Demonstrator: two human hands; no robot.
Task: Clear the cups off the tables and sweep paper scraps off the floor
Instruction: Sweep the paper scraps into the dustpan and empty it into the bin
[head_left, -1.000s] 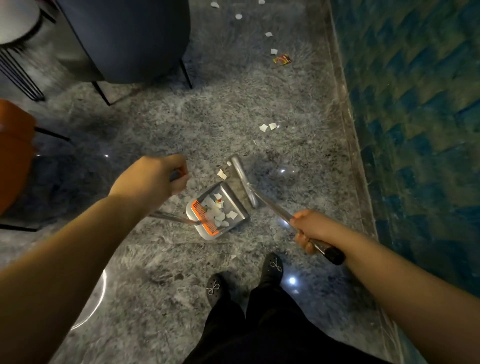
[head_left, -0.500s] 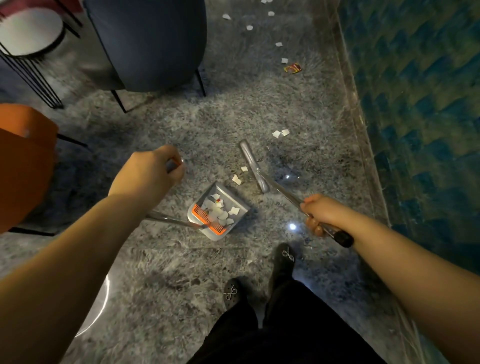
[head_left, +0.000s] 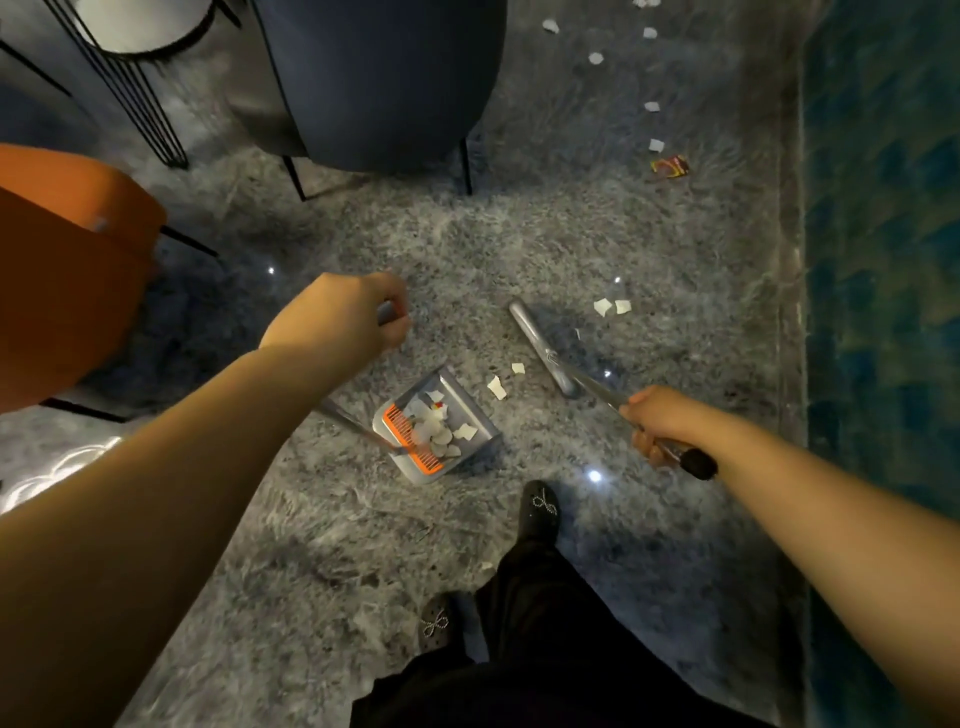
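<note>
the sweeping half of the job was in hand; no cups showed anywhere in view. the left hand (head_left: 340, 319) was curled round the top of the dustpan's slim metal handle, and the dustpan (head_left: 440, 428) sat on the floor (head_left: 519, 249) just ahead of the person's feet, a grey squarish tray with an orange comb strip along its back edge and a small heap of torn white paper inside. the right hand (head_left: 662, 423) gripped the broom's thin shaft near its black end cap; the broom head (head_left: 540, 348), a narrow grey bar, lay angled just right of the pan. two scraps (head_left: 504, 382) rested between the broom head and the pan's mouth, another pair (head_left: 612, 307) lay beyond the head, and a trail of white bits plus a red wrapper (head_left: 670, 167) ran along the teal wall; the next move, i judged, called for a short light drag of the near pair into the pan, since paper that thin would skate on the glossy marbled stone.
</note>
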